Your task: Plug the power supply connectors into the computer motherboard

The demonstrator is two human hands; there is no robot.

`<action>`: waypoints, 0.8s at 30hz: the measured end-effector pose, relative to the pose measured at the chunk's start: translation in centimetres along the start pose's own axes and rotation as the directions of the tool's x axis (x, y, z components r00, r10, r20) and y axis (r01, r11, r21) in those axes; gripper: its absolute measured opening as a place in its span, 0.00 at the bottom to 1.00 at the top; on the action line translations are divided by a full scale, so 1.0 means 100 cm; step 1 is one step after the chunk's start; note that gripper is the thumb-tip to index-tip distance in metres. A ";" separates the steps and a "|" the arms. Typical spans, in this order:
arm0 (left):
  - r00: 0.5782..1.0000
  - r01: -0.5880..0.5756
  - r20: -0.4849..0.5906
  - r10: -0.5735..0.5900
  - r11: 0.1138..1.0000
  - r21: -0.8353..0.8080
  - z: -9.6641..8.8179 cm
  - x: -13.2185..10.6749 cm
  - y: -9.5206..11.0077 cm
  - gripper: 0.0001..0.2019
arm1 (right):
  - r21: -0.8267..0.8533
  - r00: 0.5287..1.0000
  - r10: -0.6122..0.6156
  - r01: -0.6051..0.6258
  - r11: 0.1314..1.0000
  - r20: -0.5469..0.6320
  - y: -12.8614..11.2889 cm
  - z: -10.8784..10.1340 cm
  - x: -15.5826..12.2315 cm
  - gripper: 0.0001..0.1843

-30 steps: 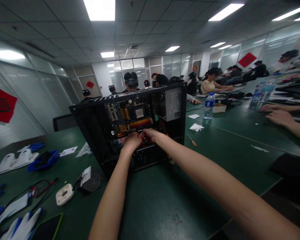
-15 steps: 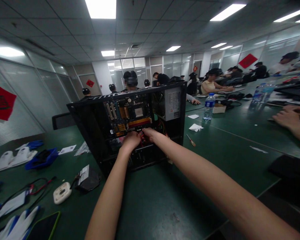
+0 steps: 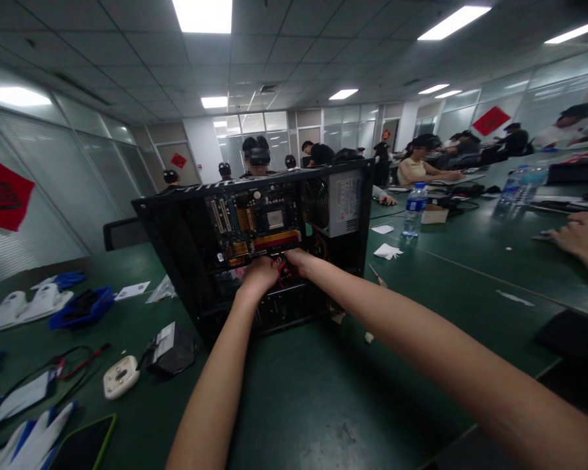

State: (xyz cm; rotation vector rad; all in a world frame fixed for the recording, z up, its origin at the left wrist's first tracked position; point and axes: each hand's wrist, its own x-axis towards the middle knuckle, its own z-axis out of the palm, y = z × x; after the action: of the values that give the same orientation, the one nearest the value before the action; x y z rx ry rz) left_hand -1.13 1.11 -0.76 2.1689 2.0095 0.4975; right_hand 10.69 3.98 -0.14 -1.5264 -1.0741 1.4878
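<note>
Inside the computer case [image 3: 186,248], both hands' fingers [image 3: 274,269] pinch red wires [image 3: 280,265].

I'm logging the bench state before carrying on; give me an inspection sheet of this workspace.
Surface: dark green table, shared with others.
Job's things: open black computer case standing on the table, motherboard and power supply exposed.
Clutter: blue-and-white gloves, white round device, phone, screwdriver, water bottle, tissues.
Grippers: left hand and right hand both inside the case, on red wires; exact grip hidden.
Cables: red-and-black lead loose at left.
Surroundings: other people seated; a co-worker's hand at right.
</note>
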 end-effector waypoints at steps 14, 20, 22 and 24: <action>1.000 0.028 0.005 -0.028 1.000 -0.009 -0.003 -0.006 0.004 0.18 | -0.261 0.994 -0.101 0.111 0.959 0.051 0.003 -0.007 0.009 0.17; 1.000 0.019 -0.025 -0.019 1.000 0.002 -0.007 -0.008 0.007 0.21 | -0.615 0.910 -0.413 0.351 0.706 0.045 0.009 -0.033 0.009 0.20; 0.999 0.020 -0.041 -0.019 0.999 0.035 -0.007 -0.009 0.010 0.21 | -0.682 0.865 -0.487 0.429 0.593 0.121 0.011 -0.040 0.007 0.15; 0.998 0.018 -0.062 -0.013 0.996 0.089 -0.005 -0.009 0.012 0.20 | -0.749 0.825 -0.528 0.477 0.460 0.202 0.012 -0.043 0.006 0.14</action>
State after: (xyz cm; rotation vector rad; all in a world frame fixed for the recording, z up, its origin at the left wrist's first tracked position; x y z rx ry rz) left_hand -0.20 0.04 0.03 2.2131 2.1179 0.4874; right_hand 15.09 4.30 -1.26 -1.5288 -2.1024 0.5187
